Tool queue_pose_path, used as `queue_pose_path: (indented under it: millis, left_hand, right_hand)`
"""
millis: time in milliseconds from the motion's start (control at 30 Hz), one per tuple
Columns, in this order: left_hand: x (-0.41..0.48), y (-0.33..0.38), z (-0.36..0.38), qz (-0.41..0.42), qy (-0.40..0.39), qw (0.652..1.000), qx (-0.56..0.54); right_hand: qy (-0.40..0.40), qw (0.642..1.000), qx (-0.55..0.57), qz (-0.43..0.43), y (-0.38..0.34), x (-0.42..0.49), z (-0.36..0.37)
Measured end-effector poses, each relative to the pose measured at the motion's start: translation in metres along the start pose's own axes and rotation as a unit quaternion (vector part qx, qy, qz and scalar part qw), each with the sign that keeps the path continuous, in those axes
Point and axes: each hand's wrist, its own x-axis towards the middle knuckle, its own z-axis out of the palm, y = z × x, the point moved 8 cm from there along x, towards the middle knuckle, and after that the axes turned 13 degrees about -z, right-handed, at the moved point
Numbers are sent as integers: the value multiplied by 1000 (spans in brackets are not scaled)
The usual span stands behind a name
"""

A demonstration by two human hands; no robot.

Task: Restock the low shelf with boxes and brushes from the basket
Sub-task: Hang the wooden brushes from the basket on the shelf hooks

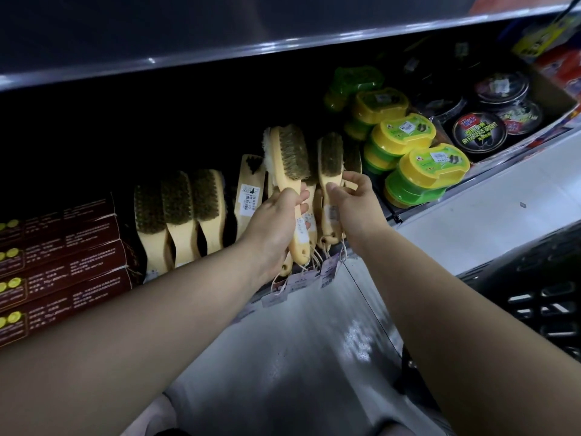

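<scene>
My left hand (278, 221) grips the handle of a pale wooden brush (290, 165), its dark bristles facing right, raised in front of the low shelf. My right hand (353, 199) pinches the handle of a second wooden brush (330, 162) just to the right. Paper tags on strings hang below both handles. Three more brushes (179, 215) stand in a row on the shelf to the left, and another one (250, 190) shows its back. Dark red boxes (63, 253) are stacked at the far left. The black basket (540, 297) is at the right.
Yellow and green oval cases (405, 146) are stacked right of the brushes. Round black tins (479, 132) fill a cardboard tray at the far right. A grey upper shelf (220, 36) overhangs the opening. Pale glossy floor (298, 357) lies below my arms.
</scene>
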Motion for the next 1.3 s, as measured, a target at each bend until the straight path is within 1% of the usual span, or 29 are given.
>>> queue_pose_path:
  millis: [200,267,333,400,467,500,533,567,633,700,767,800,833,867,900,933,1000,1033,1067,1133,1200,1300]
  left_hand:
    - [2,4,-3,-5,-10,995,99]
    - [5,8,1,12,-19,989,148]
    - [8,13,4,45,-11,981,190]
    - [11,19,3,71,10,979,193]
    - [13,24,1,87,35,978,185]
    - [14,27,1,97,47,977,184]
    - [16,31,2,112,59,974,190]
    - [16,36,4,132,69,968,202]
    - [18,45,11,166,78,958,221]
    - [20,52,18,191,80,947,245]
    - [21,54,28,210,68,934,282]
    - [21,54,34,217,57,926,304]
    - [21,53,40,227,53,912,337]
    - [20,54,45,245,58,888,386]
    - [18,53,51,269,64,850,449]
    - [16,50,57,292,66,800,520]
    - [16,37,65,319,49,689,649]
    - [17,28,66,319,39,645,693]
    - [19,20,65,314,36,614,723]
    - [22,10,59,311,46,577,754]
    - [23,6,55,317,56,559,764]
    - [24,5,49,332,69,537,772]
  right_hand:
    - [27,993,-102,-48,5,5,-5]
    - [42,987,-137,-67,2,8,-9]
    - [45,980,-180,-74,-2,9,-12]
    - [55,973,-211,-82,-7,9,-14]
    - [85,965,-216,-119,-22,6,-18]
    - [90,965,-197,-145,-32,4,-18]
    - [76,970,-164,-163,-41,3,-16]
    - [45,977,-129,-163,-48,3,-10]
    - [-32,989,-55,-132,-56,0,2]
    - [-79,992,44,-87,-57,-1,5]
    - [-98,989,101,-54,-56,-1,-1]
    - [-88,988,116,-41,-54,1,-7]
    - [-62,989,131,-27,-50,3,-14]
    - [-22,990,139,-13,-46,6,-24]
    - [22,991,135,2,-40,8,-34]
    - [56,991,117,14,-34,10,-43]
    - [79,994,71,19,-24,14,-51]
    - [76,995,55,14,-20,16,-51]
    - [74,996,42,8,-17,18,-50]
    - [61,998,14,-4,-11,21,-45]
    - [45,998,-34,-16,-5,22,-38]
    - [53,993,-90,-54,1,22,-38]
